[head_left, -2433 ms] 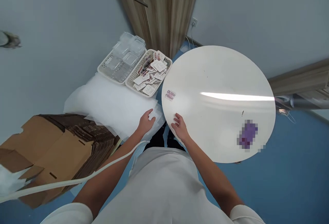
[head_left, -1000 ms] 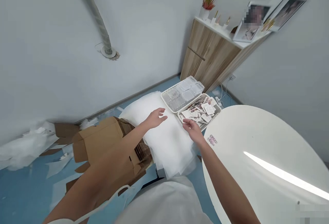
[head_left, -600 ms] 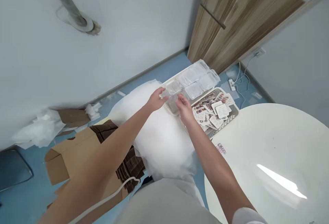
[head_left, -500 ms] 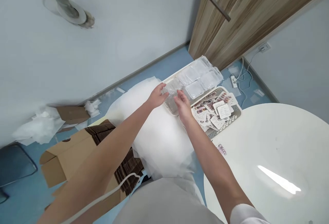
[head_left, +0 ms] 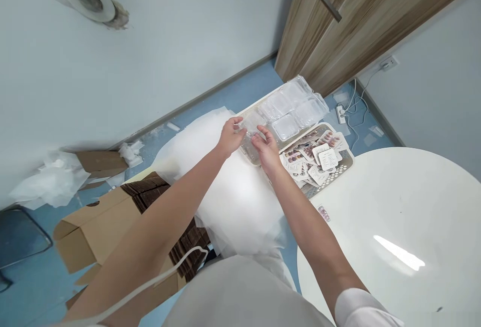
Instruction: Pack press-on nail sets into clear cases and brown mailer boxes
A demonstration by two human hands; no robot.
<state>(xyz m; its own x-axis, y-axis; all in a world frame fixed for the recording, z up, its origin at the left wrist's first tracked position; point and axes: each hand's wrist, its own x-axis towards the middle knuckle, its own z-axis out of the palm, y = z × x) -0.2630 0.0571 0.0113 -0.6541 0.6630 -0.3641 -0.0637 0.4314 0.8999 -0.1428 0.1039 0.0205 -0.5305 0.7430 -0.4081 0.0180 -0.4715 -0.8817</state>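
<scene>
Head view: the box basket (head_left: 299, 137) is taken as the landmark, and the clear boxes (head_left: 286, 126) are located inside it. Both hands have been brought from the near edge of the round table (head_left: 356, 217), where they were held about two seconds earlier, to the near end of the box basket. Handling is therefore judged to be centred on the clear boxes. The left hand (head_left: 231, 136) is positioned at the left corner of the box basket, and the right hand (head_left: 267, 149) is held opposite, above its near end. On each hand, thumb and fingers are spread apart; whether the clear plastic is touched cannot be told. The printed cards (head_left: 328, 159) are contained in a second basket, just right of the box basket, and are untouched. A small card (head_left: 323, 214) has been left on the table, nearer the wearer than the box basket. White sheets (head_left: 240, 202) are stacked on the box basket's near side
</scene>
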